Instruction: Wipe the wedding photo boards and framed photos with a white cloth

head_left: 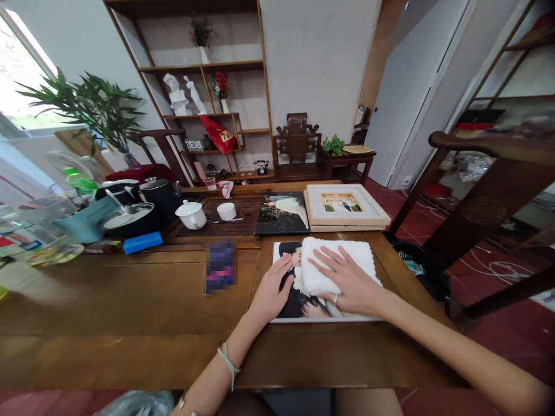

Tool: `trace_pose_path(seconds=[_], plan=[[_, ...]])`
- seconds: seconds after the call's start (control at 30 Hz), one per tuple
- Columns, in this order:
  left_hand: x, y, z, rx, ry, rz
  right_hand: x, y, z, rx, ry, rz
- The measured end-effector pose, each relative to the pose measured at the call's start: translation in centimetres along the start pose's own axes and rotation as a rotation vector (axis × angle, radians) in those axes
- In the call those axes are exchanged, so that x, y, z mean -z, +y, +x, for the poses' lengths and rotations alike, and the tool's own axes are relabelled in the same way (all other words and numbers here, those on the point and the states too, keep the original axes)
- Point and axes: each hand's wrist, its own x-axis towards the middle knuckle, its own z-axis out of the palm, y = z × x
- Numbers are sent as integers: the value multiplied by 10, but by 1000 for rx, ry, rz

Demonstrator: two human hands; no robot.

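Observation:
A photo panel [288, 303] with a picture of two people lies flat on the wooden table in front of me. My left hand [276, 286] rests on its left side, fingers stretched out and holding nothing. A folded white cloth [362, 257] covers the panel's upper right part. Lying flat on the cloth is my right hand [340, 274], fingers spread, with a ring on one finger. The panel's area beneath the cloth is hidden.
Behind the panel lie a dark photo panel [281, 214] and a light wooden frame [347, 205]. Left of them are a white lidded teapot [191, 215], a white cup [226, 211] and a blurred dark item [219, 267]. A chair [472, 196] stands at the right edge.

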Motion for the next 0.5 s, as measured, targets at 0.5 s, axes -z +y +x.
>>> trace_pose_path(seconds=[0.5], plan=[[0,-1,0,-5,4,-11,7,-23,-7,-49,-107,31]])
